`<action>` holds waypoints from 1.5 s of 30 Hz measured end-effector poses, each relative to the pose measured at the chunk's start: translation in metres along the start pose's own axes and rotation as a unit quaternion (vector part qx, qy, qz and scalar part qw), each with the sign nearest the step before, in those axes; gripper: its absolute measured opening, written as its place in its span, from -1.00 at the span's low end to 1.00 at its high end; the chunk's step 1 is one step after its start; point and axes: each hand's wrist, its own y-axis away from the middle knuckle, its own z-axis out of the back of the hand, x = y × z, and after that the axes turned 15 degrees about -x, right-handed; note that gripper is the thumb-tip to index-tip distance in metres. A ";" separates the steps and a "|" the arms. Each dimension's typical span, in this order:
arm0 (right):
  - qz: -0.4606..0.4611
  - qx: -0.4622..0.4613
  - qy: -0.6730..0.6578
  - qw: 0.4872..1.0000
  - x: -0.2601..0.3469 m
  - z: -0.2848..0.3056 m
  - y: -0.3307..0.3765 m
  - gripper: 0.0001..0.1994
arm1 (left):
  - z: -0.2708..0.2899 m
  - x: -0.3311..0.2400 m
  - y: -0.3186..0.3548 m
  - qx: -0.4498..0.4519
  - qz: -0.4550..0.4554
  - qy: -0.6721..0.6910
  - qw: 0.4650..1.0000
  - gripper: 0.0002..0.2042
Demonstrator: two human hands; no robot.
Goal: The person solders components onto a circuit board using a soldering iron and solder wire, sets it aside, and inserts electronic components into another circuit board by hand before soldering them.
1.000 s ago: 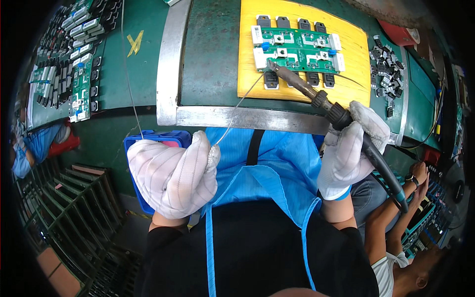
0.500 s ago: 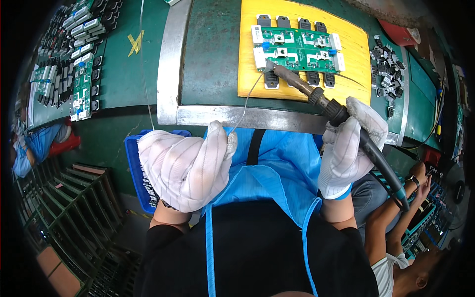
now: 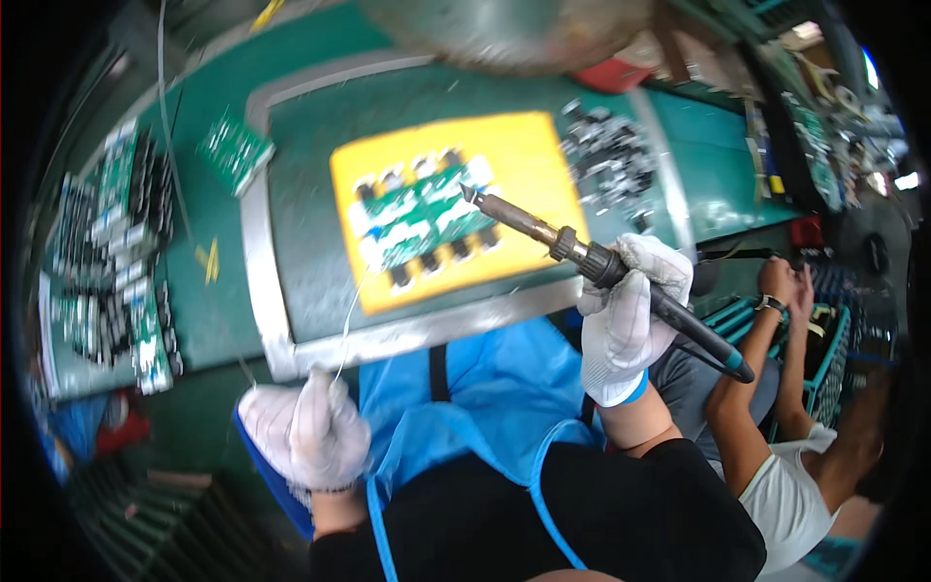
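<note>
A right hand [image 3: 635, 308] clasps an iron [image 3: 593, 262] slanting over a board [image 3: 427, 218] on a yellow pad [image 3: 519, 155]; the left hand [image 3: 308, 434] pinches a wire [image 3: 346, 335].

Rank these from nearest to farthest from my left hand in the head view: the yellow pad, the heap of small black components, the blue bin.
From your left hand:
1. Blue bin: at the hand's left, partly hidden by it.
2. Yellow pad: ahead and to the right.
3. Heap of small black components: past the pad's right side.
</note>
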 end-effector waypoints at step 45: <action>0.159 -0.196 0.192 0.948 -0.011 0.061 -0.074 -0.62 | -0.077 0.017 -0.082 0.229 0.003 0.181 0.956 -0.41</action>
